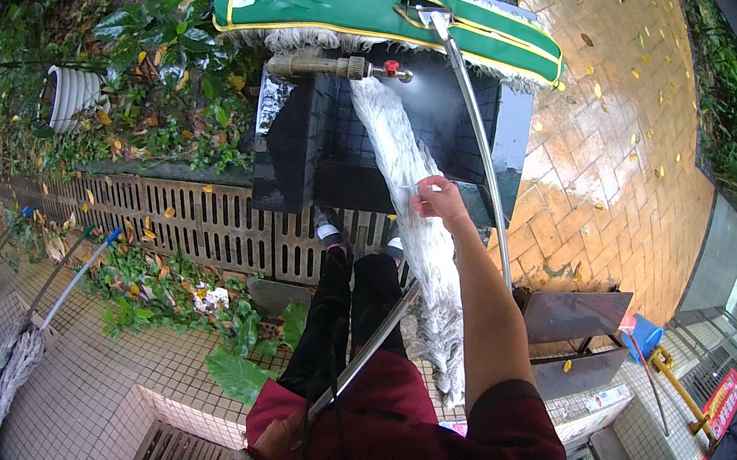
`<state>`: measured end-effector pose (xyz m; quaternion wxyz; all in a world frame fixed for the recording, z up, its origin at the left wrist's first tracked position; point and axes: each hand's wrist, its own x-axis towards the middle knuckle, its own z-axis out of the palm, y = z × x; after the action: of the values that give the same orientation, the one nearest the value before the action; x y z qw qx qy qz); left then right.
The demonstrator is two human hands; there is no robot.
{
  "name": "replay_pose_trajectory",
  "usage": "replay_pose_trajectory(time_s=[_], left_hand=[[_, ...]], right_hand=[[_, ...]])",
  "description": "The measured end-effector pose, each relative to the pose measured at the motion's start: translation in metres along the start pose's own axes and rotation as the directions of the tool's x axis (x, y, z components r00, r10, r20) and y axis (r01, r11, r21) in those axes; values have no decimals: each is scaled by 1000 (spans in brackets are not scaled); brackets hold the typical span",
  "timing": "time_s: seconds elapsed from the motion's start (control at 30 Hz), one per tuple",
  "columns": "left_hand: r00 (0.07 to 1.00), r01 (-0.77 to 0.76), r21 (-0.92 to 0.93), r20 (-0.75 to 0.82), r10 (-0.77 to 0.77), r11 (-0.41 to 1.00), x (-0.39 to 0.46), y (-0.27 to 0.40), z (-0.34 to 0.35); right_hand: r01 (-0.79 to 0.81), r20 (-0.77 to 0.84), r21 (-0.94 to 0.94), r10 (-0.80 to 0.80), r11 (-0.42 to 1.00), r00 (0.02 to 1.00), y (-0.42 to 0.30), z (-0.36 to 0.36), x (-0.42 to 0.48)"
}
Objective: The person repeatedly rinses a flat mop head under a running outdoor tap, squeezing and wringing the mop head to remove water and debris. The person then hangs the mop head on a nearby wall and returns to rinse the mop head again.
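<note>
A white string dust mop head [389, 128] slants over a dark tiled outdoor sink [282, 142]. My right hand [441, 200] touches the mop's right side, with thumb and fingers at its strands. My left hand [278, 436], low by my waist, is closed around a metal pole [371, 342] that runs up toward that mop. A second dust mop with a green, yellow-edged backing [342, 7] lies across the sink's far edge, its steel handle [478, 115] leaning over the sink's right side. Between them a pipe tap with a red lever [391, 66] juts over the basin.
A slotted drain grating [202, 222] runs under my feet. Plants and a white ribbed pot [73, 100] are at the left; more mops [21, 352] stand at the lower left. At the right are wet brick paving [597, 190], dark panels [577, 317] and a blue bucket [644, 338].
</note>
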<state>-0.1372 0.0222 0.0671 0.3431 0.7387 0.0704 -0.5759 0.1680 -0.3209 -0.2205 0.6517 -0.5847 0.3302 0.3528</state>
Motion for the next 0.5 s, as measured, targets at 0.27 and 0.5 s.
replay_pose_trajectory(time_s=[0.27,0.5], left_hand=[[1000,-2,-41,7,2,999,-1,6,-3],[999,35,28,-8,-34,999,3,-3,7]], right_hand=[[123,54,-457,-111,881,992,-15,8,-4],[92,68,-587,-65,804,996,-17,7,-9]])
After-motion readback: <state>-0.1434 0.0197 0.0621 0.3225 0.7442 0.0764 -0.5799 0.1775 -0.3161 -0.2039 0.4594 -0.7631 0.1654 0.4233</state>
